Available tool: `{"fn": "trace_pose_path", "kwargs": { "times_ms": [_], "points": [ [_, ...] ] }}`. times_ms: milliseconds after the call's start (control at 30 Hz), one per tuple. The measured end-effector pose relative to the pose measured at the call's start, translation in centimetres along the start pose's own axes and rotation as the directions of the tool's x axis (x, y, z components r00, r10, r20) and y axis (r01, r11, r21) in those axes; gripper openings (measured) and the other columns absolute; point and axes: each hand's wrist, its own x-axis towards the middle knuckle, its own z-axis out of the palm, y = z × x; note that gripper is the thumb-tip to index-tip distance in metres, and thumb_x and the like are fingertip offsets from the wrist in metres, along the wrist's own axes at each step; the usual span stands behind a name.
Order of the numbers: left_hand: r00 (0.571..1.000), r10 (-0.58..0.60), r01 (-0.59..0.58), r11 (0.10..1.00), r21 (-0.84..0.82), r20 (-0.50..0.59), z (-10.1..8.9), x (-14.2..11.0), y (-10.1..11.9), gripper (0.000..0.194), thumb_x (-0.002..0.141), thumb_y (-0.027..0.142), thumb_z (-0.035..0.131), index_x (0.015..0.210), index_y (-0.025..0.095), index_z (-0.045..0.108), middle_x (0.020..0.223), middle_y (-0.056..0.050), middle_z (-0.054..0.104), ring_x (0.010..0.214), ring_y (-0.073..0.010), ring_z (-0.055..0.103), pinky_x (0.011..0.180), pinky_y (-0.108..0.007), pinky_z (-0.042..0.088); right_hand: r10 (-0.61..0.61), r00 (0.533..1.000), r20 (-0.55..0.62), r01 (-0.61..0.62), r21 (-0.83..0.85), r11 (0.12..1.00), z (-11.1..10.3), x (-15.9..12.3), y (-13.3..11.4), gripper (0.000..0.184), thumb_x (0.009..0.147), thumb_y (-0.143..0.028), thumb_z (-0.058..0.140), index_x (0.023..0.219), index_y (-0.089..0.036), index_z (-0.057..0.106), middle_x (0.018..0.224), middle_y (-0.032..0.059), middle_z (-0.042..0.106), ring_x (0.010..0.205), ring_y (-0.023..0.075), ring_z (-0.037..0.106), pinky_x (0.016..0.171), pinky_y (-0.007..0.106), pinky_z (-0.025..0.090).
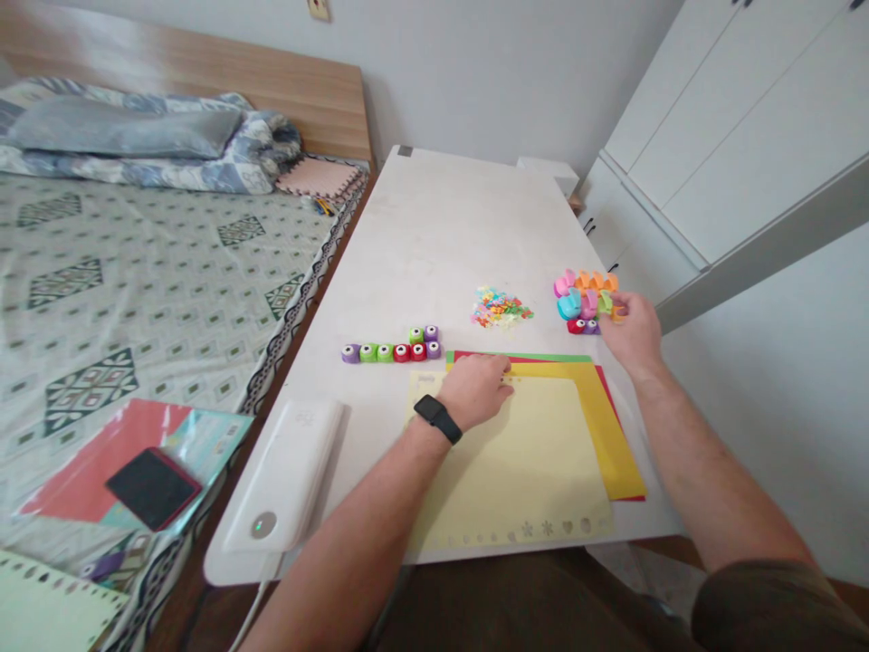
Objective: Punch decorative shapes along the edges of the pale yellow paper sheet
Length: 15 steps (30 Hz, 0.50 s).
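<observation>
My left hand [477, 388], with a black watch on its wrist, rests knuckles-up on a pale yellow paper sheet [536, 471] that tops a stack of yellow, red and green sheets; its fingers are curled under. My right hand [631, 330] reaches to a heap of small coloured paper punches [582, 294] at the table's right side, its fingertips closed round an orange one at the heap's edge. A row of purple, green and red punches [394, 349] lies left of the stack. A little pile of coloured paper cut-outs [501, 308] sits behind the sheets.
A white power bank [285, 475] with a lit indicator lies at the near left corner of the white table [441, 226]. A bed on the left carries coloured paper and a dark phone [153, 487]. White cabinets stand at the right.
</observation>
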Motion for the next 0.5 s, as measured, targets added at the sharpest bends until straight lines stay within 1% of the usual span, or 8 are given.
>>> {"fn": "trace_pose_path", "kwargs": {
  "times_ms": [67, 100, 167, 233, 300, 333, 433, 500],
  "points": [
    [1.000, 0.006, -0.006, 1.000, -0.005, -0.006, 0.1, 0.0, 0.0, 0.024, 0.088, 0.034, 0.063, 0.106, 0.019, 0.069, 0.100, -0.009, 0.075, 0.094, -0.0254, 0.070, 0.078, -0.033, 0.052, -0.116, 0.991, 0.066, 0.109, 0.104, 0.989, -0.1, -0.2, -3.6, 0.037, 0.080, -0.032, 0.065, 0.114, -0.017, 0.066, 0.109, 0.0125, 0.068, 0.089, 0.0239, 0.062, 0.086, 0.041, 0.050],
    [1.000, 0.006, -0.006, 1.000, -0.007, -0.008, 0.1, 0.0, -0.1, 0.025, 0.088, 0.033, 0.063, 0.107, 0.019, 0.069, 0.100, -0.009, 0.075, 0.094, -0.0255, 0.071, 0.078, -0.033, 0.052, -0.181, 0.976, 0.119, 0.161, 0.164, 0.973, 0.0, -0.4, -5.6, 0.037, 0.080, -0.032, 0.066, 0.114, -0.018, 0.066, 0.109, 0.0122, 0.068, 0.090, 0.0239, 0.063, 0.085, 0.040, 0.050],
    [1.000, 0.002, -0.002, 1.000, -0.009, -0.007, 0.1, 0.0, -0.1, 0.024, 0.087, 0.033, 0.064, 0.106, 0.019, 0.069, 0.099, -0.009, 0.076, 0.093, -0.0259, 0.071, 0.079, -0.033, 0.052, -0.311, 0.924, 0.220, 0.249, 0.271, 0.930, 0.2, -0.8, -9.7, 0.035, 0.081, -0.032, 0.067, 0.113, -0.018, 0.066, 0.110, 0.0113, 0.069, 0.091, 0.0238, 0.063, 0.086, 0.040, 0.050],
    [1.000, -0.003, 0.003, 1.000, -0.012, -0.004, 0.0, 0.1, -0.1, 0.024, 0.087, 0.033, 0.064, 0.106, 0.018, 0.069, 0.099, -0.009, 0.076, 0.093, -0.0261, 0.071, 0.078, -0.034, 0.053, -0.423, 0.853, 0.305, 0.312, 0.353, 0.882, 0.7, -1.2, -13.7, 0.031, 0.083, -0.033, 0.067, 0.111, -0.017, 0.067, 0.108, 0.0112, 0.070, 0.095, 0.0242, 0.064, 0.088, 0.039, 0.050],
    [1.000, -0.004, 0.004, 1.000, -0.018, -0.003, 0.0, 0.1, -0.1, 0.024, 0.087, 0.032, 0.064, 0.105, 0.018, 0.069, 0.098, -0.009, 0.076, 0.092, -0.0260, 0.071, 0.079, -0.034, 0.053, -0.520, 0.774, 0.361, 0.381, 0.390, 0.838, 1.5, -1.5, -17.3, 0.027, 0.086, -0.034, 0.066, 0.107, -0.018, 0.070, 0.106, 0.0103, 0.071, 0.101, 0.0247, 0.063, 0.094, 0.039, 0.047],
    [1.000, -0.003, 0.003, 1.000, -0.020, -0.005, 0.0, 0.1, 0.0, 0.023, 0.087, 0.032, 0.064, 0.104, 0.018, 0.069, 0.098, -0.009, 0.076, 0.092, -0.0259, 0.071, 0.080, -0.034, 0.053, -0.558, 0.728, 0.399, 0.410, 0.399, 0.820, 2.0, -1.6, -18.9, 0.028, 0.086, -0.034, 0.067, 0.108, -0.018, 0.070, 0.108, 0.0101, 0.071, 0.103, 0.0245, 0.063, 0.096, 0.039, 0.046],
    [1.000, -0.006, 0.006, 1.000, -0.028, -0.006, 0.1, 0.1, 0.0, 0.021, 0.086, 0.031, 0.064, 0.101, 0.017, 0.070, 0.096, -0.010, 0.076, 0.090, -0.0257, 0.071, 0.079, -0.034, 0.054, -0.647, 0.591, 0.482, 0.494, 0.418, 0.762, 3.9, -1.7, -22.8, 0.031, 0.087, -0.037, 0.067, 0.110, -0.018, 0.072, 0.112, 0.0099, 0.072, 0.106, 0.0239, 0.062, 0.100, 0.038, 0.043],
    [1.000, -0.011, 0.011, 0.999, -0.040, -0.001, 0.2, 0.2, 0.0, 0.022, 0.085, 0.031, 0.064, 0.101, 0.017, 0.070, 0.096, -0.010, 0.076, 0.090, -0.0262, 0.071, 0.079, -0.035, 0.055, -0.675, 0.528, 0.515, 0.548, 0.401, 0.734, 5.3, -1.7, -24.8, 0.034, 0.086, -0.040, 0.067, 0.112, -0.018, 0.074, 0.115, 0.0112, 0.071, 0.109, 0.0251, 0.062, 0.102, 0.038, 0.041]
  ]
}}
